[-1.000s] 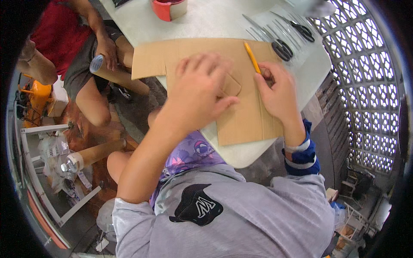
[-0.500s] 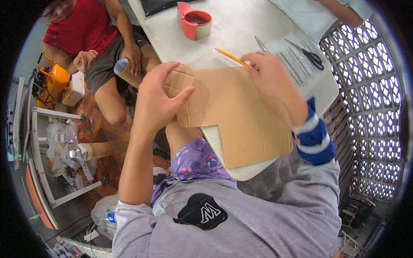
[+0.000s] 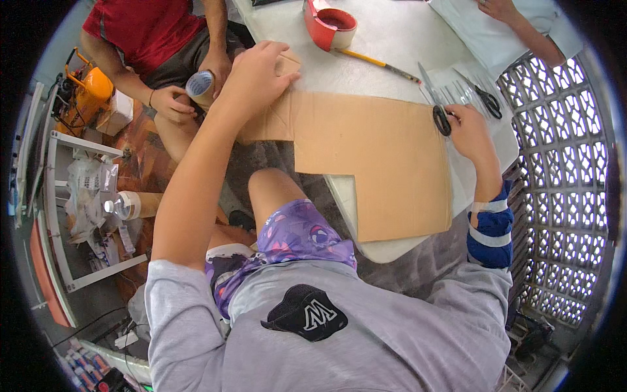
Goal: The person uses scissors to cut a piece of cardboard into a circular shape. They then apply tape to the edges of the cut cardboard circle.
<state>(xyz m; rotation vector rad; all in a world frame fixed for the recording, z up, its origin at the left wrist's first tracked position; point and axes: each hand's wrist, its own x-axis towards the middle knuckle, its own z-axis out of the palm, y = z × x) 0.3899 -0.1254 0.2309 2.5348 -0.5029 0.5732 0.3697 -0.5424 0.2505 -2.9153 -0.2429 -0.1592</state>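
Note:
A flat brown cardboard sheet [image 3: 385, 157] with a stepped lower edge lies over the table's near corner, its left part reaching past the edge. My left hand [image 3: 258, 78] is closed around its far left end, where a folded flap shows between thumb and fingers. At the sheet's right side my right hand [image 3: 471, 134] grips black-handled scissors [image 3: 442, 121], blades pointing away from me. The yellow pencil [image 3: 375, 60] lies on the table beyond the cardboard, touching or close to a red-and-white tape roll [image 3: 332, 26].
A second pair of scissors [image 3: 486, 101] rests on a clear plastic sheet at the right of the white table [image 3: 274, 16]. A seated person in red [image 3: 150, 39] holds a cardboard tube [image 3: 201, 86] at the left. Another person's arm [image 3: 526, 29] is at the far right.
My right hand has let go of the pencil, now on the table, and taken hold of the scissors. My left hand and the cardboard's left end have moved farther away.

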